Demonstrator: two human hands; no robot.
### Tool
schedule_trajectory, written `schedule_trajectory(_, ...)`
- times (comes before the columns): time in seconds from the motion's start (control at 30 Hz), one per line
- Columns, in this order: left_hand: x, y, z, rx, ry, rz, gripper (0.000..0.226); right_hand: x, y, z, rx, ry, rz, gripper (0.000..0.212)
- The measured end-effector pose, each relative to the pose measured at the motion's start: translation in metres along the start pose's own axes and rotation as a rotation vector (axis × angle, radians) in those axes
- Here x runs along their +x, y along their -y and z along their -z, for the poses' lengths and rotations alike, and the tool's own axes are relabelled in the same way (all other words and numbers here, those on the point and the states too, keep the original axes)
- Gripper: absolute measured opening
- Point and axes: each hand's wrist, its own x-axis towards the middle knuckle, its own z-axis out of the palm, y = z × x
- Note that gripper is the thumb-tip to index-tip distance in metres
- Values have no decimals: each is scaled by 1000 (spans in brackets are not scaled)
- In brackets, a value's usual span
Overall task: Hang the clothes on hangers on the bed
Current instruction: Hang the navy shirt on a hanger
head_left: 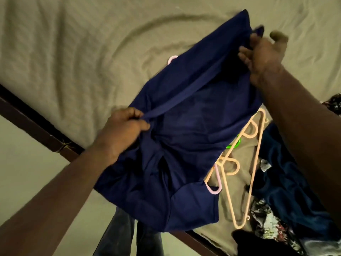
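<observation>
the task looks barely begun: no garment in view sits on a hanger yet, and the navy garment [184,126] is only being held up and spread above the bed sheet [55,52], with no hanger inside it as far as can be seen. its banded edge runs taut between the two hands. the left hand [127,124] pinches the near end of that band, thumb and fingers curled tight on the cloth. the right hand [262,52] holds the far end, fingers folded round the fabric and thumb lifted, though blur hides the exact grip. the rest of the cloth hangs below the hands, over the bed's edge. peach hangers [256,163], a pink hanger [214,189] and a green one [234,143] lie unused on the sheet, partly under the garment. a dark teal garment [287,182] and a floral piece [267,218] are still waiting, heaped at the right.
</observation>
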Motion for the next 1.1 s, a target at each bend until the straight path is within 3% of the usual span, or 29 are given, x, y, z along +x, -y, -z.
schedule_trajectory(0.07, -1, -21, 3, -513, 99, 85, 22, -51, 2, -8, -21, 148, 64, 36)
schedule_trajectory(0.13, 0, -43, 0, -753, 136, 115, 19, -126, -13, -15, -61, 220, 66, 51)
schedule_trajectory(0.23, -1, -72, -22, -915, 232, 149, 17, -231, -53, -13, 102, 361, -126, 85)
schedule_trajectory(0.3, -10, -86, -38, -898, 372, 159, 18, -274, -77, -8, 270, 475, -293, 77)
schedule_trajectory(0.37, -19, -92, -45, -772, 495, 107, 9, -279, -94, 3, 397, 470, -417, 48)
schedule_trajectory(0.4, -22, -93, -44, -676, 504, 54, 8, -272, -98, 10, 434, 438, -430, 44)
schedule_trajectory(0.5, -29, -75, -35, -286, 229, -157, 4, -238, -107, 43, 606, 362, -446, 62)
schedule_trajectory(0.57, -36, -40, -35, -65, 96, -219, 20, -218, -99, 77, 712, 294, -466, 55)
schedule_trajectory(0.67, -51, 23, -50, 318, 276, -185, 63, -190, -97, 136, 761, 169, -443, 36)
schedule_trajectory(0.73, -61, 52, -69, 581, 366, -212, 70, -176, -106, 164, 681, 31, -402, 49)
schedule_trajectory(0.9, -73, 81, -118, 804, 152, -430, 39, -203, -141, 182, 134, 27, -491, 35)
schedule_trajectory(1.0, -90, 80, -143, 1034, 113, -616, 30, -229, -159, 169, 24, 56, -493, 55)
schedule_trajectory(1.1, -98, 80, -157, 1222, 261, -886, 23, -230, -167, 154, 32, -7, -407, 49)
